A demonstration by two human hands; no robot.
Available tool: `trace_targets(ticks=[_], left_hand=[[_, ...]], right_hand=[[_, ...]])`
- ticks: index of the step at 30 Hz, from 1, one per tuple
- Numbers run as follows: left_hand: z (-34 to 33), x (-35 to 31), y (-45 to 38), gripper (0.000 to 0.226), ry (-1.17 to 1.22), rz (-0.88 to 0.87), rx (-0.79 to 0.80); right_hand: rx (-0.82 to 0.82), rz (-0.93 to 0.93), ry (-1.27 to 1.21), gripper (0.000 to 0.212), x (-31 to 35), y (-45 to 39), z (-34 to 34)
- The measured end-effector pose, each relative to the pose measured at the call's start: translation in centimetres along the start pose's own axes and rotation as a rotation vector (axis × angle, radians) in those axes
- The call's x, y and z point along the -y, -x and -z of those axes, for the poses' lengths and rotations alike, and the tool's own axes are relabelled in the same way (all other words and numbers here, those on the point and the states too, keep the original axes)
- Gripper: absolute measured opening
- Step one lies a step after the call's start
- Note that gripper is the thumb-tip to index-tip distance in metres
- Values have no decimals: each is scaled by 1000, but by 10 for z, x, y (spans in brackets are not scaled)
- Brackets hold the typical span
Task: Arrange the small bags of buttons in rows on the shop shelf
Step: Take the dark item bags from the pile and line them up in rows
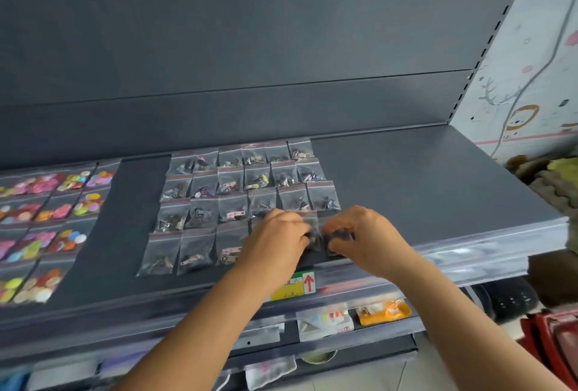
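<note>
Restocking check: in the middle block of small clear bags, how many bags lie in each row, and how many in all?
Back row: 6
Second row: 6
Third row: 6
Front row, clear of the hands: 3
Total: 21 countable. The bags gripped by the left hand and right hand are too blurred to count.

Little clear zip bags (232,200) with red seal strips lie flat on the dark grey shelf (422,178), lined up in neat rows from the back edge toward the front edge. Metal bits inside mostly. Bags of bright colourful buttons (47,218) lie in rows at the left end.
</note>
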State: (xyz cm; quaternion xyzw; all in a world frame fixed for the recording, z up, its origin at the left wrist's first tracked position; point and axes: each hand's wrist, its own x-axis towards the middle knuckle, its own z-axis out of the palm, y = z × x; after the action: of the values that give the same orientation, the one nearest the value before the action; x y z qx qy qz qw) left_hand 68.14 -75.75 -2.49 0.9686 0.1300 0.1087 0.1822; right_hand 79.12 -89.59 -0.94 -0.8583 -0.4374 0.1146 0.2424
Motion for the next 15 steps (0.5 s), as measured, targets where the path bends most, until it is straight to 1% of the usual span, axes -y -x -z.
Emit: trace_targets(ticks=[4,9,12,15], left_hand=[[-1,0,4,27,-49,3,52],[-1,-5,4,27,-43,-1,-11],[-2,-7,4,27,-76,-7,9],[-4,-7,5,29,-104,3,-7]], right_hand=[[-68,-14,49,9,-3,-4,-4],[-99,17,65,13,-5,-5,-9],[-107,49,67,16,-5,-7,-10],[-102,80,82,16,-6,-9,-11]])
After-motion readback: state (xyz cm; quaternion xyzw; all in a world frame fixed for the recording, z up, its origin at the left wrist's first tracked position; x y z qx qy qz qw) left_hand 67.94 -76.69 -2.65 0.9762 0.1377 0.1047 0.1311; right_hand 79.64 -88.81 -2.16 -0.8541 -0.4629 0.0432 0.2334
